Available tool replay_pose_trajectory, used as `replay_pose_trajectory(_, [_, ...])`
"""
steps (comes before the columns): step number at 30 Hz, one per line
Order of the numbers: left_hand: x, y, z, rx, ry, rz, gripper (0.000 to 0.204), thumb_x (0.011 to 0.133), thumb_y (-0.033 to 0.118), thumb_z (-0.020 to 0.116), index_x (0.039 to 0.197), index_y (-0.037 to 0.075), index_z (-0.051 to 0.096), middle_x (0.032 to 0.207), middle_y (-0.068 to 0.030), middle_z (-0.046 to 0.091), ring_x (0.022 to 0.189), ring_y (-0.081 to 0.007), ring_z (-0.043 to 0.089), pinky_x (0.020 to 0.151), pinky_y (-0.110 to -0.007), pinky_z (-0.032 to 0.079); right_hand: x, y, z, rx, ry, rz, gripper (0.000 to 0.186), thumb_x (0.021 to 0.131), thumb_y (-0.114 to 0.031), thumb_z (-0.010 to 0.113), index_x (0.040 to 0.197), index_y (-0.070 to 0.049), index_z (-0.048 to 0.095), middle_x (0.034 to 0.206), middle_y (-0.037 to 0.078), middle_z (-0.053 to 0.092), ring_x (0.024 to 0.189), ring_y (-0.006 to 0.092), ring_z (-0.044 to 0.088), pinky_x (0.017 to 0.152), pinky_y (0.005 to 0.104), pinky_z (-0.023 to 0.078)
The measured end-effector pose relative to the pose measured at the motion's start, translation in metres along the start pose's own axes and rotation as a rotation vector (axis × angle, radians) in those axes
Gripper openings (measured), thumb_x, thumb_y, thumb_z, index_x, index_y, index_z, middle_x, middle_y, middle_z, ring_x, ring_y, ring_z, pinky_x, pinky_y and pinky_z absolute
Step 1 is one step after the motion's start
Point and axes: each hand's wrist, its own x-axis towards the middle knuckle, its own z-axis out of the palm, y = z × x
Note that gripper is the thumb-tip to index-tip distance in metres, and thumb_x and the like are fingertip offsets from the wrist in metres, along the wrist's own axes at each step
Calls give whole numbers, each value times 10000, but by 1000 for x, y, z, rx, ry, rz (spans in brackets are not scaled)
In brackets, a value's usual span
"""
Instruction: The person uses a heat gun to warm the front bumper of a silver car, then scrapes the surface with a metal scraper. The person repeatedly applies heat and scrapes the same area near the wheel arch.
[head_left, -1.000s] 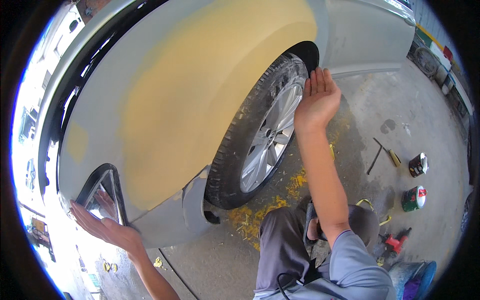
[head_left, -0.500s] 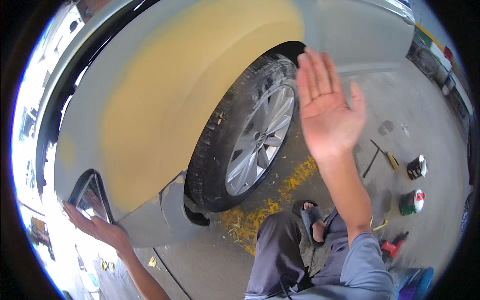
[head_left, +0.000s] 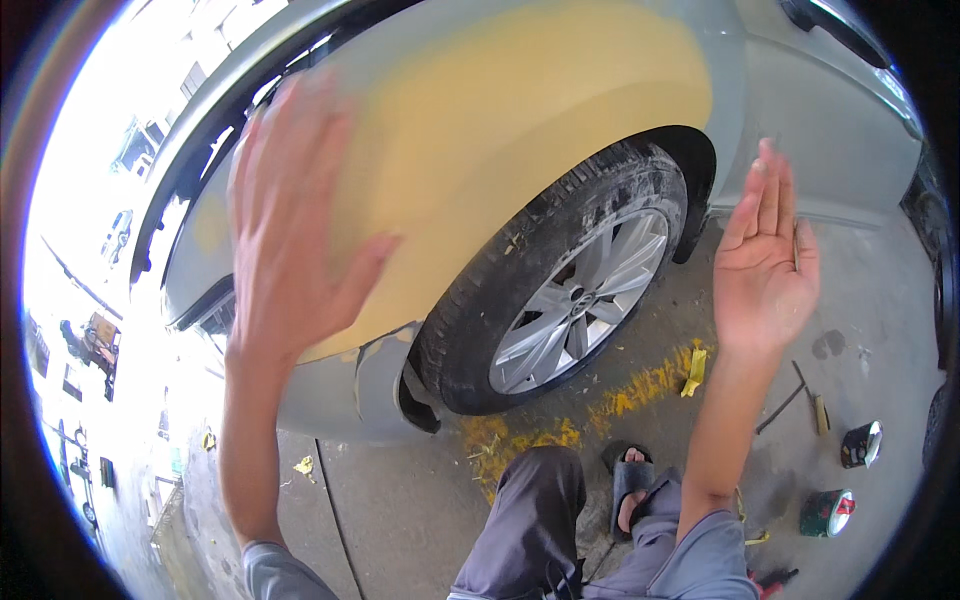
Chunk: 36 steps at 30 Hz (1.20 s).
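My left hand (head_left: 292, 225), blurred by motion, is raised over the left part of a car's grey fender (head_left: 520, 90), which has a broad yellow coated area. Its fingers are stretched out; whether it touches the panel I cannot tell. My right hand (head_left: 762, 280) is held palm up, fingers extended and holding nothing, in front of the grey door panel (head_left: 840, 140), right of the wheel arch. The wheel (head_left: 580, 305), with a dusty black tyre and silver rim, sits between and below my hands.
Two cans (head_left: 860, 446) (head_left: 822, 515) stand on the concrete floor (head_left: 390, 500) at the right, near thin tools (head_left: 783, 400). My knee and sandalled foot (head_left: 630, 490) are below. Yellow flakes lie by the tyre. The bright left edge shows distant, indistinct objects.
My left hand has risen from the small lamp at lower left onto the upper fender area. My right hand has moved rightward, still open, and the view has shifted with the head.
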Motion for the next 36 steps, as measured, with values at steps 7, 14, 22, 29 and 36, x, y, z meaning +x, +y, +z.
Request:
replay_pose_trajectory(7, [37,3,24,-11,-363,126,730,875,453,531,1449,71,291,1511,-142,251,1407,-290,209,1161,-432,143,7,-15,-5,47,-23,9,519,990,-251,185,1426,28,238,1504,186,241,1294,304,426,1024,438,430])
replay_pose_trajectory(14, [59,4,32,33,-273,177,726,891,472,498,1447,57,283,1504,-147,262,1401,-297,218,1164,-417,138,9,-33,0,-48,-82,-30,534,994,-261,172,1443,28,190,1515,184,210,1177,293,531,979,416,471])
replay_pose_trajectory(22, [85,13,43,-18,-263,239,693,905,451,489,1438,52,295,1496,-157,274,1398,-304,220,1163,-411,137,9,-40,14,-158,2,-94,497,994,-188,198,1451,7,179,1523,132,230,1001,216,580,913,338,500])
replay_pose_trajectory(29, [120,26,73,-85,-204,287,710,900,450,492,1449,54,277,1504,-158,260,1401,-313,212,1165,-409,126,10,-54,5,-137,-11,-122,516,993,-233,192,1447,13,195,1523,162,210,1016,235,575,920,365,496])
replay_pose_trajectory(36, [163,42,110,-25,-220,394,725,903,479,487,1437,29,291,1501,-160,263,1399,-298,221,1162,-391,146,7,-66,-3,-118,-6,-133,529,995,-267,191,1441,17,213,1522,171,207,1029,240,568,924,378,493])
